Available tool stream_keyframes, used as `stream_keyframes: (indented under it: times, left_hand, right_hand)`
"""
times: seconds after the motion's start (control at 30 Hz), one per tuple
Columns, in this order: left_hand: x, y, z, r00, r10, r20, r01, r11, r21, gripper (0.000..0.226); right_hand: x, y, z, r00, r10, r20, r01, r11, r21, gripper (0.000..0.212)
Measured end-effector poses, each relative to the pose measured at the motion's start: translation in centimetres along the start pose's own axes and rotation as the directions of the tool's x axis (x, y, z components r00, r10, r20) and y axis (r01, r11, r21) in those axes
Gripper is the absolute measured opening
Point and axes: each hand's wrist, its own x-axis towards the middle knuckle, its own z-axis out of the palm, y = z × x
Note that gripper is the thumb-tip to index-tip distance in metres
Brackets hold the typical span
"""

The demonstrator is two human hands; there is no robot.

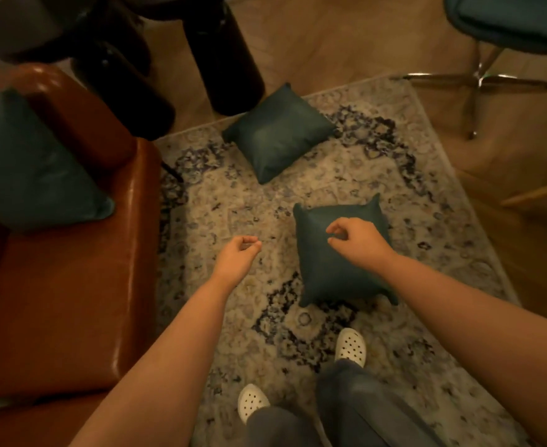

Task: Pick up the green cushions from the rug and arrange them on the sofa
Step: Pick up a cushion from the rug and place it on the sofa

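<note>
As the right grip point(359, 237) hovers, a cushion point(330, 272) lies beneath.

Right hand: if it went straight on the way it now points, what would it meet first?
Probably the nearer green cushion, lying on the rug right beneath the right hand, which holds nothing. The gap between them cannot be judged from this one view.

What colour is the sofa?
The sofa is glossy reddish-brown leather, seen in the head view.

Home living room, brown leather sofa point(72, 285), patterned rug point(378, 195), scattered cushions, wood floor point(346, 43)
</note>
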Motion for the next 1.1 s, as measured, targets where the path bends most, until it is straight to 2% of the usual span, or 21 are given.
stream_keyframes:
  times: [0.1, 0.3, 0.5, 0.83, 1.0, 1.1]
  left_hand:
    - [2.7, 1.5, 3.5, 0.997, -0.049, 0.053, 0.048, 0.999, 0.017, 0.024]
    - [9.4, 1.7, 8.2, 0.985, -0.126, 0.121, 0.112, 0.987, 0.113, 0.053]
    - [17.6, 1.0, 13.2, 0.971, -0.102, 0.214, 0.064, 0.982, 0.179, 0.07]
    - [32.4, -4.7, 21.5, 0.916, -0.205, 0.345, 0.075, 0.932, 0.354, 0.088]
    - [37.3, -8.4, 25.0, 0.917, -0.228, 0.329, 0.137, 0.951, 0.277, 0.089]
    - [39.6, -10.0, 27.2, 0.894, -0.278, 0.352, 0.196, 0.948, 0.252, 0.094]
  right_hand:
    - [2.5, 3.9, -1.5, 0.998, 0.063, -0.015, -0.063, 0.998, -0.014, 0.031]
    - [8.1, 9.3, -2.0, 0.986, 0.159, -0.041, -0.159, 0.987, 0.009, 0.049]
    - [13.4, 15.3, 1.4, 0.956, 0.292, 0.012, -0.292, 0.954, 0.064, 0.062]
    - [21.5, 27.7, 9.6, 0.809, 0.584, 0.063, -0.587, 0.798, 0.137, 0.093]
    - [24.4, 33.5, 12.5, 0.74, 0.669, 0.072, -0.666, 0.712, 0.224, 0.101]
    - [25.7, 36.5, 13.3, 0.702, 0.707, 0.083, -0.683, 0.636, 0.359, 0.118]
